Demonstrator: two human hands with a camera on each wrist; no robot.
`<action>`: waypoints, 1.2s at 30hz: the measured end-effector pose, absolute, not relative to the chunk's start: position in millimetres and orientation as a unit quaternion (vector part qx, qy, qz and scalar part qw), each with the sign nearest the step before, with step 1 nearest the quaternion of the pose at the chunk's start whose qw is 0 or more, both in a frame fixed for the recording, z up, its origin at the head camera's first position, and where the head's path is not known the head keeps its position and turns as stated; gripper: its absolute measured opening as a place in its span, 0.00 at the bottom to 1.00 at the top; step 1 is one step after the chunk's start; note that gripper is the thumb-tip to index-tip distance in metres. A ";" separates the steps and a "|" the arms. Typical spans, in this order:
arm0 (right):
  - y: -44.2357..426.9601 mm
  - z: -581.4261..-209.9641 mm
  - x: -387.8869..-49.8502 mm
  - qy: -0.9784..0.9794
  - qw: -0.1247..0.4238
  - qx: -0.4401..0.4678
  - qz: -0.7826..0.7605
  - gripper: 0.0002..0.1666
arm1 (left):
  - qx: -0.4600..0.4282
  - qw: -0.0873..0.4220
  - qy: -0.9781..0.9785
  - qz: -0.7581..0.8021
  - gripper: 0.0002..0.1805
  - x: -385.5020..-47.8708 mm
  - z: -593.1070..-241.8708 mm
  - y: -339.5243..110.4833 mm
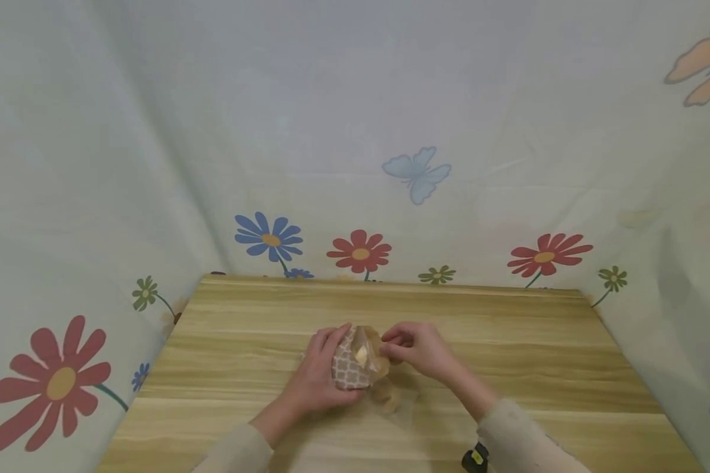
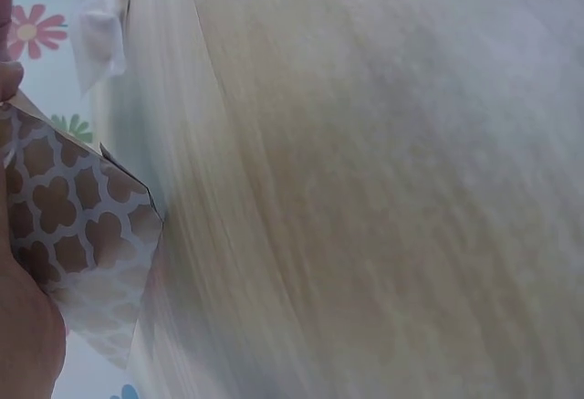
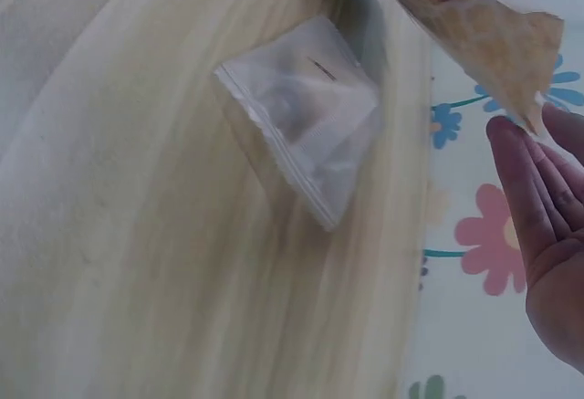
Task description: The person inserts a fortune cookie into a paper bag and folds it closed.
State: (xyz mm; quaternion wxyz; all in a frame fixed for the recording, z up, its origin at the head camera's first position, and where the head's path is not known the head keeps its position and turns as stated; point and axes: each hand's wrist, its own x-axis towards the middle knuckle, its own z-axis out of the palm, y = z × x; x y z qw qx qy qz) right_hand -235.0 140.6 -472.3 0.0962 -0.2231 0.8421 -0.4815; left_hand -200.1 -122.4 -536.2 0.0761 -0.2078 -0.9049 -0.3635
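Note:
A small paper bag [image 1: 350, 364] with a brown and white lattice pattern is held up over the wooden table, its mouth spread and facing right. My left hand [image 1: 318, 374] grips it from the left, fingers behind and thumb along the lower side. At the bag's mouth, the thumb and fingertips of my right hand [image 1: 417, 348] pinch the edge. Something pale and shiny shows inside the opening, too blurred to name. On the table below the bag lies a clear sealed packet [image 3: 306, 111] with a light tan item in it.
The wooden table [image 1: 242, 315] has light and dark grain. Behind and beside it hangs a pale cloth [image 1: 331, 131] printed with flowers and butterflies. A small black object [image 1: 475, 458] with a yellow mark sits by the right sleeve. Another translucent wrapper [image 2: 99, 34] appears in the left wrist view.

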 end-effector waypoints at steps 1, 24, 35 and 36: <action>139.4 -475.0 -235.8 0.842 0.100 -0.219 -0.482 0.11 | -0.209 0.076 -0.904 -0.364 0.69 -200.3 -536.6 -122.2; 133.0 -474.3 -237.1 0.802 0.120 -0.214 -0.544 0.06 | -0.218 0.044 -0.906 -0.360 0.73 -202.9 -534.3 -122.1; 161.1 -488.0 -238.5 0.819 0.145 -0.207 -0.515 0.12 | -0.199 0.034 -0.914 -0.353 0.72 -206.3 -537.6 -128.4; 163.5 -489.8 -238.2 0.829 0.141 -0.215 -0.497 0.12 | -0.198 0.033 -0.914 -0.354 0.72 -206.6 -537.8 -129.6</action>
